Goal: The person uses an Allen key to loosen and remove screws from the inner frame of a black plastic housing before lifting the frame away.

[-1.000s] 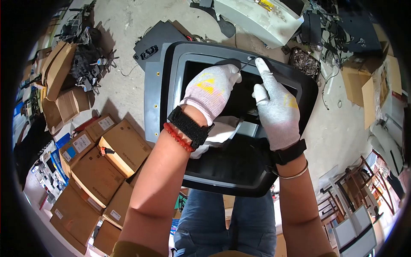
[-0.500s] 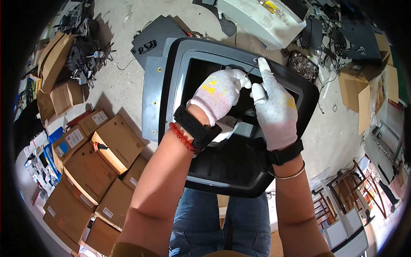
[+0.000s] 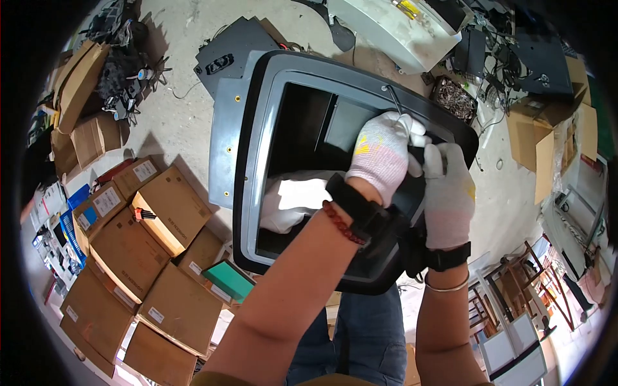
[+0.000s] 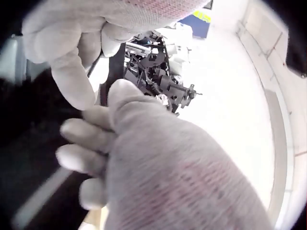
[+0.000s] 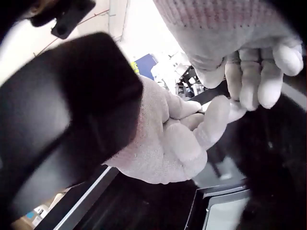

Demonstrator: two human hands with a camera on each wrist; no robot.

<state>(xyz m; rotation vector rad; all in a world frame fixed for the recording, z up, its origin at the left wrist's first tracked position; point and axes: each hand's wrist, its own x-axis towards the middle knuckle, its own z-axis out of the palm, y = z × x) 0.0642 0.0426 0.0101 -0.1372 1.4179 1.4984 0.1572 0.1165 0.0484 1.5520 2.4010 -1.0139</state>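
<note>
A large black-and-grey frame (image 3: 267,83) with a rectangular opening is in front of the person. My gloved left hand (image 3: 383,151) pinches a thin, bent metal tool (image 3: 394,100), whose far end meets the frame's upper edge. In the left wrist view the left hand (image 4: 96,33) comes in at the top, part of the dark tool (image 4: 94,67) between its fingers. Close to its right, my gloved right hand (image 3: 449,196) has loosely bent fingers, with nothing visible in them. The right wrist view shows the left hand (image 5: 165,139) beside the right hand (image 5: 230,38); the tool's grip is mostly hidden.
White cloth (image 3: 293,199) lies inside the frame's opening. Cardboard boxes (image 3: 129,251) fill the lower left. A pale cabinet (image 3: 393,32), a tray of small metal parts (image 3: 454,100) and tangled cables stand beyond the frame. An open box (image 3: 534,138) is at the right.
My left hand has swung right and down around the tool's end, uncovering more of the opening. My right hand has moved right and down, its index finger now off the frame's upper edge.
</note>
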